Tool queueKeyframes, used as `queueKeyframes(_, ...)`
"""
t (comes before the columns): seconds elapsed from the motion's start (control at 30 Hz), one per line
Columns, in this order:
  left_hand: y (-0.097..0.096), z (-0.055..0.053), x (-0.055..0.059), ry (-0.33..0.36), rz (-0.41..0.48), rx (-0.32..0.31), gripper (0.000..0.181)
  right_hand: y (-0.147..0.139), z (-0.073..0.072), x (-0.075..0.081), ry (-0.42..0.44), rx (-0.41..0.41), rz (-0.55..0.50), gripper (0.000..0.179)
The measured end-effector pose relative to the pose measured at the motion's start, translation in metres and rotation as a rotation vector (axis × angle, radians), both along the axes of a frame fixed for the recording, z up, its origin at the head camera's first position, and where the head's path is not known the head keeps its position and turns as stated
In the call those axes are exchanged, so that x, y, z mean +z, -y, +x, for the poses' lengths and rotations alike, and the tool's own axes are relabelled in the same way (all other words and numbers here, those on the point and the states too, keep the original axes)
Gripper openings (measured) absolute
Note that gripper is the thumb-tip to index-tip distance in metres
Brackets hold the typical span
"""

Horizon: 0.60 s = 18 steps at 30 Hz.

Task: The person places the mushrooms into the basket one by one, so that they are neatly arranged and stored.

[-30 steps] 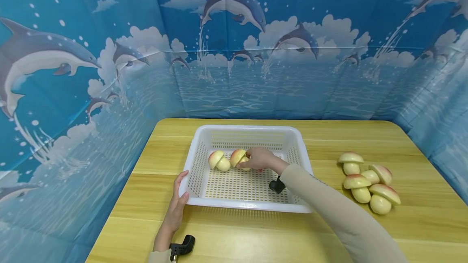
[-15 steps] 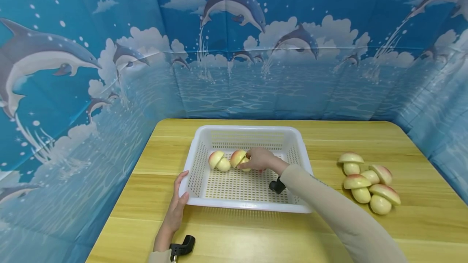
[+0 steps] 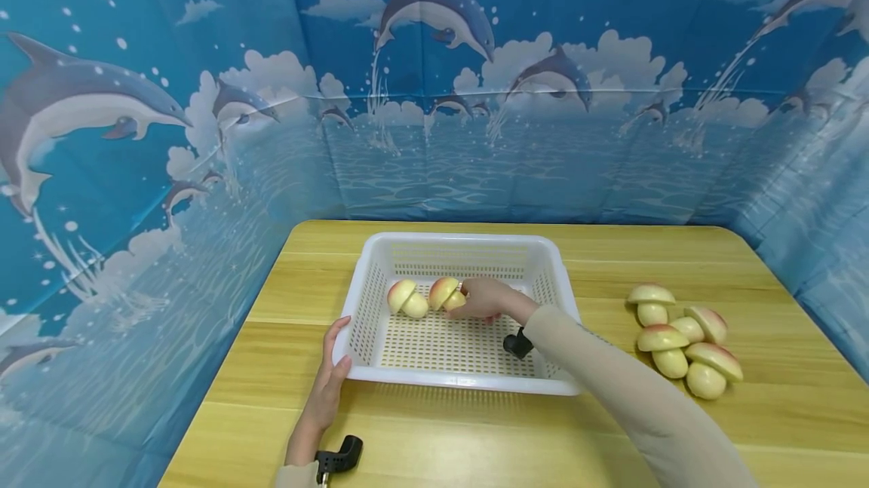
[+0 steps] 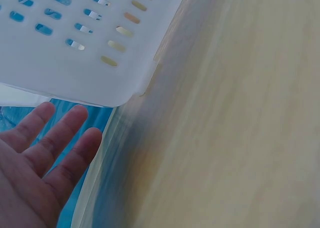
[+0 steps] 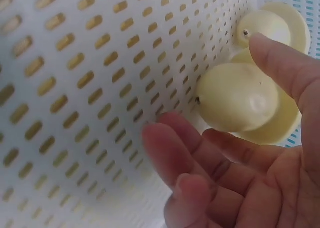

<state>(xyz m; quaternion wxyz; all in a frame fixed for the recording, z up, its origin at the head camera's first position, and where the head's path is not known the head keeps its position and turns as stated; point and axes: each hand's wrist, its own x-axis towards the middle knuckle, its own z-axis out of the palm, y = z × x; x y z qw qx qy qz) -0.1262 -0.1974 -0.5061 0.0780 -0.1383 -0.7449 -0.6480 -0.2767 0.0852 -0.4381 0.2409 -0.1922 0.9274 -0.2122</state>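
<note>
- The right hand is inside the white basket, just to the right of the right-hand toy mushroom.
- Its thumb and fingers stand well apart and loosely bent; in the right wrist view they lie about the pale stem without closing on it, and whether a fingertip touches it I cannot tell.
- That mushroom lies on its side on the basket floor, left of the middle, with its red-tinged cap to the far left and its stem to the near right.
- The left-hand toy mushroom lies the same way just beside it, nearer the basket's left wall.
- The left hand is at the basket's near left corner, thumb and a finger against the rim; in the left wrist view three fingers are straight and spread, clear of the perforated wall.
- Four more mushrooms sit clustered on the right of the wooden table, well apart from the basket.
- A blue dolphin-print curtain hangs along the far and left sides.
- Each wrist wears a black camera beside a beige sleeve.
</note>
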Motion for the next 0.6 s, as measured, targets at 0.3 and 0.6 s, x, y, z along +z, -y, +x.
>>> queueKeyframes(0.3, 0.001, 0.0, -0.001, -0.005, -0.008, 0.004, 0.056, -0.015, 0.001, 0.018, 0.068, -0.017, 0.028, 0.077)
queueKeyframes(0.6, 0.0, -0.001, -0.003, -0.004, -0.005, 0.012, 0.056, -0.033, 0.003, 0.04, -0.003, 0.004, 0.052, 0.073)
